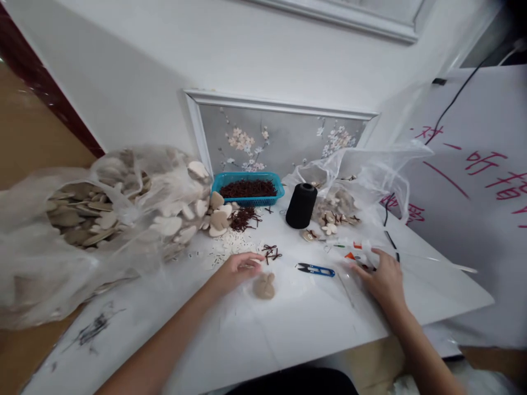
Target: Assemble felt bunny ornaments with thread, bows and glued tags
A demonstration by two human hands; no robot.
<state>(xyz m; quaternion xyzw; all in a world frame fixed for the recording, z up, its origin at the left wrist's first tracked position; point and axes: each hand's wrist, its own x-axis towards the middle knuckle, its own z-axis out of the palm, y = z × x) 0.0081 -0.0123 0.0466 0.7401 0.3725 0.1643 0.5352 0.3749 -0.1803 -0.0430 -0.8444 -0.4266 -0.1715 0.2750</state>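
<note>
A beige rabbit-shaped felt piece (264, 286) lies on the white table. Just above and left of it is my left hand (242, 267), fingers curled together; whatever they hold, if anything, is too small to name. Over at the right, my right hand (381, 274) has its thumb and fingers apart beside small orange items (349, 256). Blue thread snips (316, 269) rest between the hands. Several dark brown bows (272, 253) lie beyond my left fingertips, near scattered small white pieces (233, 244).
Plastic bags of felt pieces (78, 219) fill the left side. A blue basket (248, 176) of brown bows stands at the back, beside a black thread cone (302, 206). Another clear bag (370, 164) lies back right. A pile of brown bows (244, 219) sits before the basket.
</note>
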